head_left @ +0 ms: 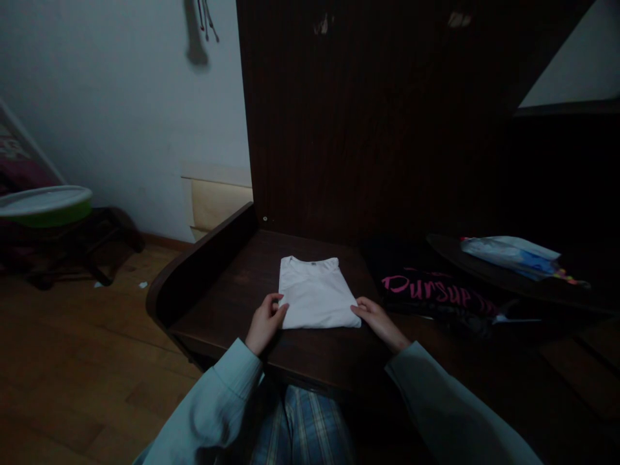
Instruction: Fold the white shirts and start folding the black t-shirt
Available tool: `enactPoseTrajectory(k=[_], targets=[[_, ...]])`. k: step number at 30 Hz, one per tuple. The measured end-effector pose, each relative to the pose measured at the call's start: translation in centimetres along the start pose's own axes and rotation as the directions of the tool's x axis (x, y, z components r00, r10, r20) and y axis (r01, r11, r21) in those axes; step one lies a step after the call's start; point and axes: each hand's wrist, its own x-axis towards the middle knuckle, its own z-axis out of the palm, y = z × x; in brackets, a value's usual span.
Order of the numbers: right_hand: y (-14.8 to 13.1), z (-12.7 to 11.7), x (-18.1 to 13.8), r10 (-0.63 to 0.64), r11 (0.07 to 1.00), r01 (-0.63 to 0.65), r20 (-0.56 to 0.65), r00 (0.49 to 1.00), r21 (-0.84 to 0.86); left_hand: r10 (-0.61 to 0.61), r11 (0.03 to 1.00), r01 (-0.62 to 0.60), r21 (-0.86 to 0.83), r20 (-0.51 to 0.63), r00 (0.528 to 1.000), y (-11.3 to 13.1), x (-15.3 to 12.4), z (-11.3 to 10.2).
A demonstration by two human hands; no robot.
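A white T-shirt [317, 294], folded into a neat near-square, lies flat on the dark wooden desktop [227, 303] with its neckline at the far side. My left hand [265, 321] pinches its left edge between thumb and fingers. At the right edge, my right hand [378, 320] grips the shirt the same way, thumb on top. Both hands are near the shirt's front corners. The undersides of the fingers are hidden.
To the right lies dark folded clothing [426, 290] with pink lettering, beside a plastic package [513, 255]. A raised wooden side [194, 258] bounds the desktop on the left, and a tall dark panel [378, 129] behind. A green basin [48, 210] stands at far left.
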Motion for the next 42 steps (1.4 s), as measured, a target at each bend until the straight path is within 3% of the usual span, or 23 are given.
enactPoseTrajectory(k=[12, 16, 24, 33, 38, 42], targets=[[-1.0, -0.1, -0.8, 0.047, 0.998, -0.053, 0.166, 0.985, 0.032, 0.074, 0.994, -0.072, 0.077, -0.023, 0.997, 0.6, -0.4, -0.7], [-1.2, -0.3, -1.1, 0.024, 1.000, -0.024, 0.167, 0.986, 0.000, 0.120, 0.986, -0.112, 0.122, -0.055, 0.991, 0.2, -0.4, -0.7], [-0.5, -0.5, -2.2, -0.031, 0.999, 0.034, 0.168, 0.985, -0.015, 0.073, 0.994, -0.077, 0.073, 0.059, 0.996, -0.3, -0.9, -1.6], [-0.5, -0.1, -1.8, 0.008, 0.999, -0.001, 0.127, 0.992, -0.053, 0.056, 0.994, -0.058, 0.098, 0.021, 0.998, 0.7, -1.0, -1.5], [-0.3, 0.3, -1.9, 0.089, 0.982, -0.060, 0.157, 0.984, -0.178, 0.056, 0.941, -0.058, 0.333, 0.018, 0.998, 1.3, -0.8, -1.1], [-1.2, -0.1, -2.0, 0.046, 0.900, 0.033, 0.168, 0.985, -0.435, 0.000, 0.876, -0.055, 0.480, 0.112, 0.994, 1.7, -0.7, -1.4]])
